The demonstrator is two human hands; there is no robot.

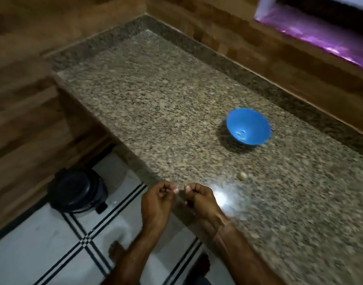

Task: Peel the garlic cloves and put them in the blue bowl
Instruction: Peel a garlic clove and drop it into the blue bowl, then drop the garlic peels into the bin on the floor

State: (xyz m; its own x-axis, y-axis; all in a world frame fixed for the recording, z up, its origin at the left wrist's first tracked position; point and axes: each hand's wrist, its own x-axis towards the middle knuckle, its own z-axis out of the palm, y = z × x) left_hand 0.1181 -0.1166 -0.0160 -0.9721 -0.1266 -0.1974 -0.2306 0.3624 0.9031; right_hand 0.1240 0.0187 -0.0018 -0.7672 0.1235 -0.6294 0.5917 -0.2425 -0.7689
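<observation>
Granite countertop [176, 99], front edge: left hand [156, 199] and right hand [199, 197] curled together, contents indiscernible; anything slipping likely lands on the tiled floor [43, 254].

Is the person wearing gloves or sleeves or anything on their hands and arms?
No gloves and no sleeves: the left hand, the right hand and both forearms are bare. A thin thread-like band seems to cross the right wrist, though the picture is blurry.

The speckled granite counter [156, 99] bears two things — a blue bowl [248, 120] (pale bits inside) and one garlic clove [242, 176].
</observation>
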